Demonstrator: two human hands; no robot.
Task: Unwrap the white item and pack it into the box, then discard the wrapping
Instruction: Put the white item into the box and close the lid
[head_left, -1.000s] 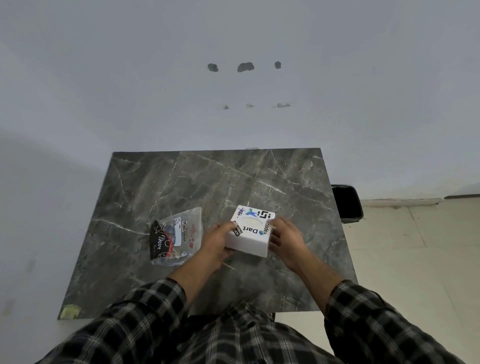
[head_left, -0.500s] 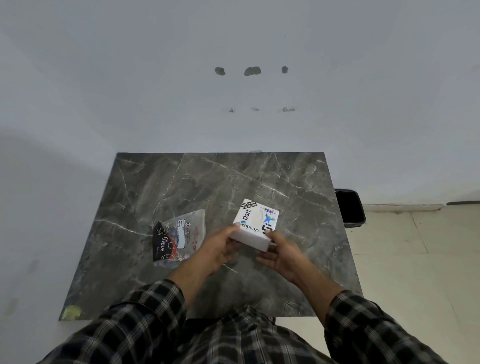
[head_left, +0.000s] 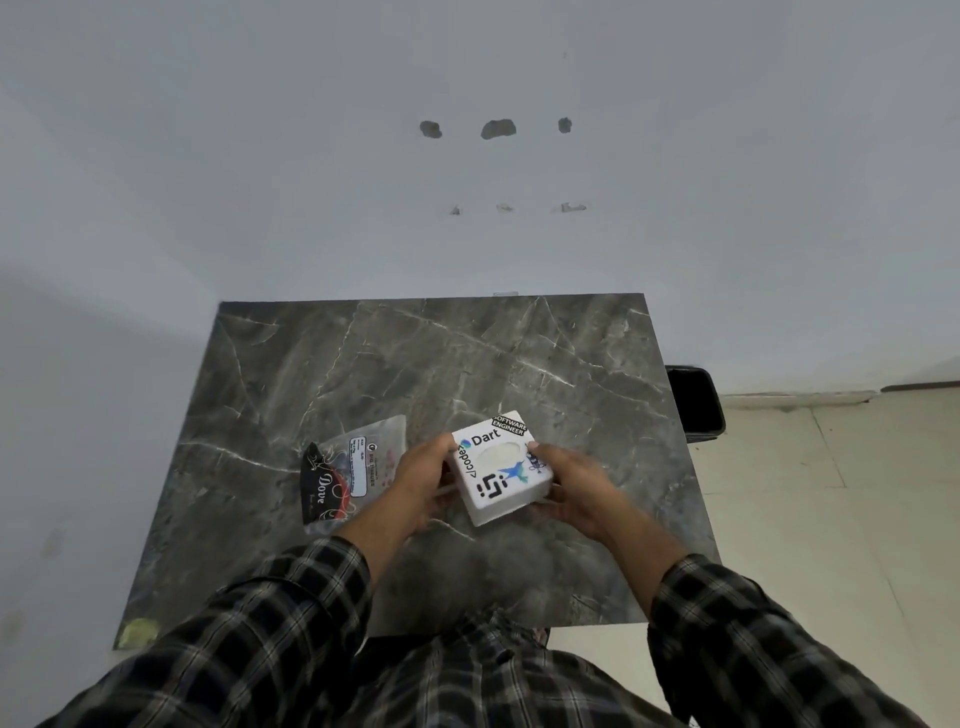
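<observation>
A white square box (head_left: 500, 470) covered in stickers, with an oval opening on its top face, is held a little above the dark marble table (head_left: 363, 364). My left hand (head_left: 423, 480) grips its left side and my right hand (head_left: 574, 486) grips its right side and underside. To the left of the box a clear plastic packet (head_left: 353, 475) with a black end and printed label lies flat on the table; its contents show whitish through the plastic.
A black bin (head_left: 695, 399) stands on the floor just past the table's right edge. A pale wall runs behind the table. A small yellowish scrap (head_left: 137, 631) sits at the table's near left corner.
Both hands have turned the box round, so its stickers now face a different way, and lifted it slightly nearer to me. The packet has not moved.
</observation>
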